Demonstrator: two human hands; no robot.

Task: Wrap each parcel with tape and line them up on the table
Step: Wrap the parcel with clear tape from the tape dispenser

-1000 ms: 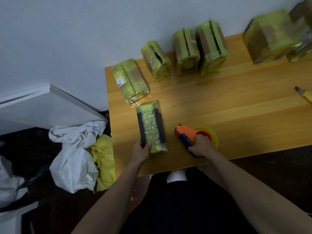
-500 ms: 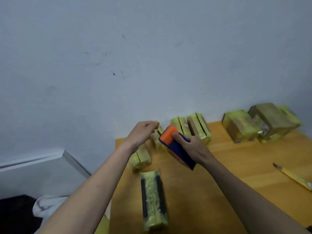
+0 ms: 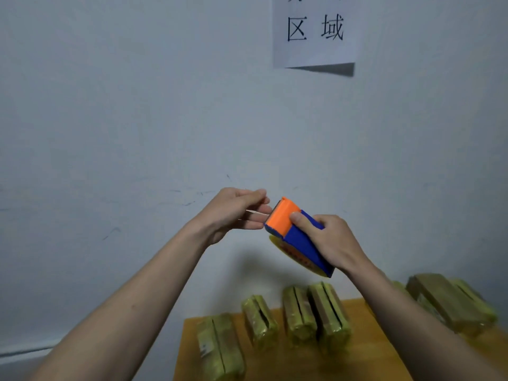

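Tape dispenser [image 3: 298,237] in right hand [image 3: 330,240]

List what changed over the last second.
The right hand lifted the tape dispenser off the table. The left hand let go of the near parcel, now out of view, and rose to pinch the tape end. The wrapped parcels by the wall stayed put.

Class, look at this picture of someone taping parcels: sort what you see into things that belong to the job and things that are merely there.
Belongs to the job:
- tape dispenser, gripped by the right hand
- left hand, fingers pinching at the dispenser's front end
- wrapped parcels lined up on the wooden table

Merely there:
- paper sign on the wall
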